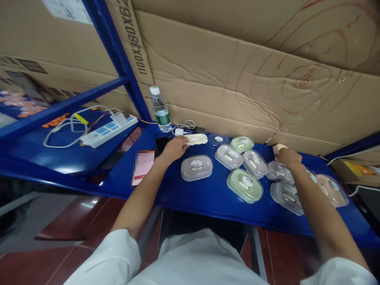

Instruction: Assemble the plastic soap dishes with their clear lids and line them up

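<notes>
My left hand (pixel 175 149) reaches to the back of the blue table, fingers closed on the left end of a cream oval dish (pixel 196 139). Off to the right, my right hand (pixel 289 157) grips a peach-coloured piece (pixel 279 148), mostly hidden by the fingers. Between and around the hands lie several oval boxes like soap boxes, with clear covers and round labels: a pale mauve box (pixel 196 168), a green box (pixel 245 185), another green box (pixel 242 144), a grey box (pixel 287 197) partly behind my right forearm, and a peach box (pixel 331 190).
A water bottle (pixel 161 111) stands at the back left, beside a white charger and cable (pixel 179 132). Near my left forearm lies a phone (pixel 143 168) with a lit screen. Tall cardboard (pixel 208 71) walls the back. A power strip (pixel 108 131) rests on the left shelf.
</notes>
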Available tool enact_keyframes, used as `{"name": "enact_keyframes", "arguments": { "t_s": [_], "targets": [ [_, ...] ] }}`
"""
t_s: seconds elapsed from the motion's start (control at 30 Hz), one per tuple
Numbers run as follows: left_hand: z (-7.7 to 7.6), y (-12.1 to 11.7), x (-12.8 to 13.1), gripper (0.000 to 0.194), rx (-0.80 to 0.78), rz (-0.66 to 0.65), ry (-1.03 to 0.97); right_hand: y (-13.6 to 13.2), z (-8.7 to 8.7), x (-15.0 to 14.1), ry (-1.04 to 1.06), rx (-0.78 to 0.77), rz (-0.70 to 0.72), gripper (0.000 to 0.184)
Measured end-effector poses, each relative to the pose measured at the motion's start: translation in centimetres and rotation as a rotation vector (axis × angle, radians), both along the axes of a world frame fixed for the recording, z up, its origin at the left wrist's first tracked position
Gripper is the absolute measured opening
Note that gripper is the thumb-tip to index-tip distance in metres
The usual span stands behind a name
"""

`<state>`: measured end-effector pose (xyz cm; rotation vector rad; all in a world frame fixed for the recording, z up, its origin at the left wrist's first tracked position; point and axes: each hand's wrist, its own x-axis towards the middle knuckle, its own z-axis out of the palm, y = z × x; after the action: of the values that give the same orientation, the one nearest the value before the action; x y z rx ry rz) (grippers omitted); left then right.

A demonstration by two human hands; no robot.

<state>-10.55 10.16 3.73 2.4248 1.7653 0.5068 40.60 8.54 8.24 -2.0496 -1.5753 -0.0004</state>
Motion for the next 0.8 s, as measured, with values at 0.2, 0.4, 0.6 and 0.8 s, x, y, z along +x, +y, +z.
{"name": "enact_keyframes", "arguments": {
  "t_s": [0.2,0.4,0.6,0.8],
  "targets": [
    [4.0,-7.9,1.3,0.022,0.231,-0.120,-0.251,-4.5,2.3,-1.5,-0.002,-0.037,-0.028,0.008],
    [0.7,-20.8,2.0,0.014,0.331,-0.423,-0.157,-20.0,-2.4,-12.0,0.254,0.178,0.284,0.029],
    [-5.1,-22.1,0.5,0.016,0.141,-0.446,-0.220,-26.7,-7.3,-20.8,0.293,0.245,0.503,0.017],
    [-6.8,-22.0,1.1,0.077,0.042,-0.267,-0.436,-24.6,-6.0,-21.6,-0.001,0.199,0.766,0.027]
  ]
}}
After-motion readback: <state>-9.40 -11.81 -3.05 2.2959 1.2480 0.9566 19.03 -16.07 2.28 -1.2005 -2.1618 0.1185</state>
